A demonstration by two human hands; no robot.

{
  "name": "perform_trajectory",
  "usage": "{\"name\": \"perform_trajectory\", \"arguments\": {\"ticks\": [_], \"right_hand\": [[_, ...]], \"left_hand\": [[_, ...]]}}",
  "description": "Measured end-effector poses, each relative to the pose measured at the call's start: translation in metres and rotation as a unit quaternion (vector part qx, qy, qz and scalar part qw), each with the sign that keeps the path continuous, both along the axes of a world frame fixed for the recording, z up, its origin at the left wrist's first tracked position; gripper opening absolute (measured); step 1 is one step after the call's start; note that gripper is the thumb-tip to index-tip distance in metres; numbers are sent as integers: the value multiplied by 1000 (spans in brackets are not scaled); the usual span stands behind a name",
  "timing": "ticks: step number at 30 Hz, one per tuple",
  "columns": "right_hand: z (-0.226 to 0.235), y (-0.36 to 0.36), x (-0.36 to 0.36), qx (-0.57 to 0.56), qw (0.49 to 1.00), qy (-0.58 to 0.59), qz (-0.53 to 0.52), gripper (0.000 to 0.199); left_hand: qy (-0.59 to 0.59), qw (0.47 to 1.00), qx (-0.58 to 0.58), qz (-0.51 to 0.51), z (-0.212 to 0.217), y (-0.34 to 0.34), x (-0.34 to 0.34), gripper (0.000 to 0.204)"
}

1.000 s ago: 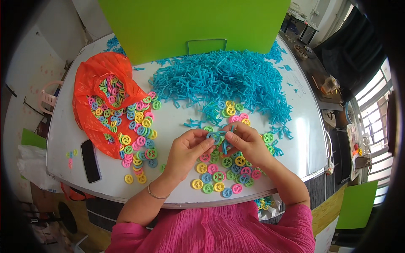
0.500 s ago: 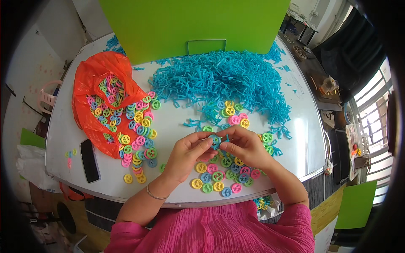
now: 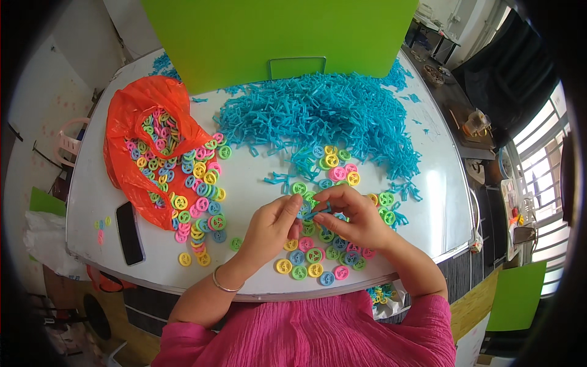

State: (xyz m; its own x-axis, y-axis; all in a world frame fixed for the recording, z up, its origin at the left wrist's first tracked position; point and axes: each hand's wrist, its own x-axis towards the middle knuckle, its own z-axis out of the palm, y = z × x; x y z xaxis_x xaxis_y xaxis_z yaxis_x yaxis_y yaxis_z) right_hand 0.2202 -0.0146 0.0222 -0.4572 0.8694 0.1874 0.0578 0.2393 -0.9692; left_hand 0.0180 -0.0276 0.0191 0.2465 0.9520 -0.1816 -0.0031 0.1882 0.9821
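Fingers (image 3: 298,202) pinching seemingly a blue plastic wheel (image 3: 306,211), round, spoked

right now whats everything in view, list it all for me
blue plastic sticks: big heap, too many to count, blue, far middle of the table
small wheels: many, pink, yellow, green and blue, spilling from the bag and spread by the near edge
plastic bag: one, orange, open, far left of the table
phone: one, black, flat, near left edge
table: one, white, rounded
green board: one, bright green, upright behind the heap
wire handle: one, grey, against the board
bracelet: one, silver, left wrist
pink garment: one, bottom of view
left hand: pinching a small blue piece over the wheels
right hand: pinching the same piece, fingertips meeting the left's
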Motion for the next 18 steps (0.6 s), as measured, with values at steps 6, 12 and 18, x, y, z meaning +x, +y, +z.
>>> {"name": "perform_trajectory", "arguments": {"ticks": [6, 12, 18], "right_hand": [[-1, 1, 4, 76, 993, -90, 29, 21], [14, -1, -8, 147, 983, -106, -2, 33], [-4, 1, -3, 197, 974, -115, 2, 37]], "left_hand": [[27, 999, -18, -27, 0, -4, -1, 46], [-2, 998, -55, -21, -5, -5, 1, 45], [42, 999, -30, 2, 7, -6, 2, 46]]}}
